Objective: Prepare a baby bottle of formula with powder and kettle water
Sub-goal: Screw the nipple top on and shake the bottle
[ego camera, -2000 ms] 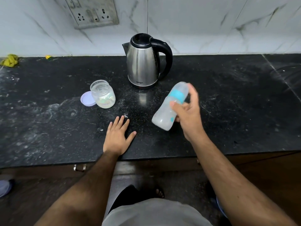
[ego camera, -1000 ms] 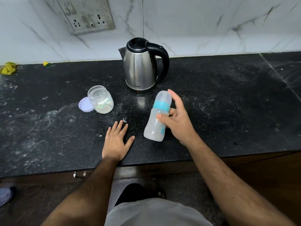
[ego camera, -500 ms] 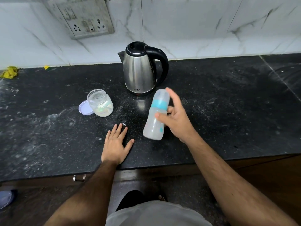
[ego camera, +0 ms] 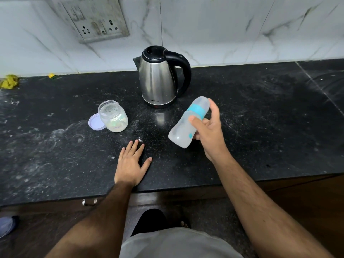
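Note:
My right hand (ego camera: 210, 135) grips a capped baby bottle (ego camera: 184, 127) with a teal ring, tilted with its cap up and to the right, held above the black counter (ego camera: 260, 127). The bottle looks cloudy white inside. My left hand (ego camera: 132, 162) lies flat on the counter near the front edge, fingers spread, holding nothing. A steel kettle (ego camera: 158, 79) with a black handle and shut lid stands behind the bottle. At the left sits an open clear jar (ego camera: 113, 119) with pale powder at its bottom, its lilac lid (ego camera: 95, 123) lying beside it.
Spilled powder dusts the counter around the jar and my left hand. A wall socket plate (ego camera: 96, 25) hangs on the marble backsplash. A yellow cloth (ego camera: 9, 81) lies at the far left back. Below the counter edge is a cabinet handle (ego camera: 89, 202).
The bottle in my right hand has swung from nearly upright to tilted right again, as in a shaking motion. My left hand stays flat on the counter.

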A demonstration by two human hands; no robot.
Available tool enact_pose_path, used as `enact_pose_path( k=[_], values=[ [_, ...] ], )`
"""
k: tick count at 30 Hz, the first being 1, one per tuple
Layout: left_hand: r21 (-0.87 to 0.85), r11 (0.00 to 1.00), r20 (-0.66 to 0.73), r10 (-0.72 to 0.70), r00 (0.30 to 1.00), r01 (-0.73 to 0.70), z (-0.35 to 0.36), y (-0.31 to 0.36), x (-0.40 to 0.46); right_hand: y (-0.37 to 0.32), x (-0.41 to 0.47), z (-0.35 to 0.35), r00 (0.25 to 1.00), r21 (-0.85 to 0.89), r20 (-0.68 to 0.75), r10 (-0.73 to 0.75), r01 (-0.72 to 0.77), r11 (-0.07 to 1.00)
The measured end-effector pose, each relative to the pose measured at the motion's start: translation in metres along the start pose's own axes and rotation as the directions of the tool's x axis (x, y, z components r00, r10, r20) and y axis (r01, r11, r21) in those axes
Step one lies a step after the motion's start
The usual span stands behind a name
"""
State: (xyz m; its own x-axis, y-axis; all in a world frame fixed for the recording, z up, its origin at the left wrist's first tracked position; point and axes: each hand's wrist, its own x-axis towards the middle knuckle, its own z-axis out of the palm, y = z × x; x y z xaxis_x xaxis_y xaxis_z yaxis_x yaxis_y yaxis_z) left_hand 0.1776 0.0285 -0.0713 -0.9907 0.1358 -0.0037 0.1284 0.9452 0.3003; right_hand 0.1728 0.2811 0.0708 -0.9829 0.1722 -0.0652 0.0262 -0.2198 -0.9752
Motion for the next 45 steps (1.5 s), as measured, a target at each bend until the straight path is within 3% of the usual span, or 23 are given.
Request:
enact_pose_path(
  k=[3, 7, 11, 16, 20, 25, 29, 34, 38, 42, 45],
  values=[
    [0.007, 1.000, 0.004, -0.001, 1.000, 0.001, 0.000, 0.000, 0.001, -0.002, -0.007, 0.001, 0.989, -0.092, 0.146, 0.025, -0.011, 0.996],
    [-0.003, 1.000, 0.004, 0.000, 1.000, 0.000, 0.000, 0.000, 0.000, -0.005, -0.004, 0.002, 0.999, -0.009, 0.023, -0.038, 0.038, 0.999],
    [-0.001, 1.000, 0.002, 0.003, 1.000, -0.003, 0.000, 0.000, 0.000, -0.009, -0.003, 0.008, 0.991, -0.114, 0.131, 0.004, 0.011, 0.993],
    [-0.010, 1.000, 0.001, 0.003, 1.000, -0.003, 0.000, -0.001, 0.000, -0.018, 0.003, 0.007, 0.997, 0.009, -0.059, -0.048, 0.049, 0.999],
    [-0.014, 1.000, 0.000, -0.004, 1.000, 0.004, 0.001, -0.001, 0.001, -0.010, -0.011, 0.013, 0.994, -0.070, 0.108, -0.010, 0.018, 0.997],
    [-0.024, 1.000, -0.005, -0.002, 1.000, 0.002, 0.001, -0.001, 0.000, -0.011, -0.004, 0.014, 0.993, 0.060, -0.113, -0.025, 0.032, 0.998],
    [-0.026, 1.000, -0.003, -0.007, 1.000, 0.007, 0.001, -0.001, 0.001, -0.011, -0.012, 0.020, 0.996, -0.054, 0.086, 0.016, -0.012, 0.998],
    [-0.025, 1.000, -0.005, -0.006, 1.000, 0.006, 0.001, -0.002, 0.001, -0.015, -0.002, 0.018, 0.994, 0.040, -0.099, -0.035, 0.039, 0.998],
    [-0.015, 1.000, -0.002, -0.009, 1.000, 0.009, 0.000, -0.001, 0.000, -0.017, -0.008, 0.021, 0.992, -0.075, 0.123, 0.004, 0.006, 0.997],
    [-0.022, 1.000, -0.001, -0.009, 1.000, 0.009, 0.000, 0.000, 0.000, -0.015, -0.001, 0.017, 0.999, 0.020, -0.012, -0.037, 0.037, 0.999],
    [-0.024, 1.000, 0.003, -0.007, 1.000, 0.007, 0.000, 0.000, 0.000, -0.012, -0.004, 0.018, 0.995, -0.053, 0.095, 0.003, 0.002, 0.999]
  ],
)
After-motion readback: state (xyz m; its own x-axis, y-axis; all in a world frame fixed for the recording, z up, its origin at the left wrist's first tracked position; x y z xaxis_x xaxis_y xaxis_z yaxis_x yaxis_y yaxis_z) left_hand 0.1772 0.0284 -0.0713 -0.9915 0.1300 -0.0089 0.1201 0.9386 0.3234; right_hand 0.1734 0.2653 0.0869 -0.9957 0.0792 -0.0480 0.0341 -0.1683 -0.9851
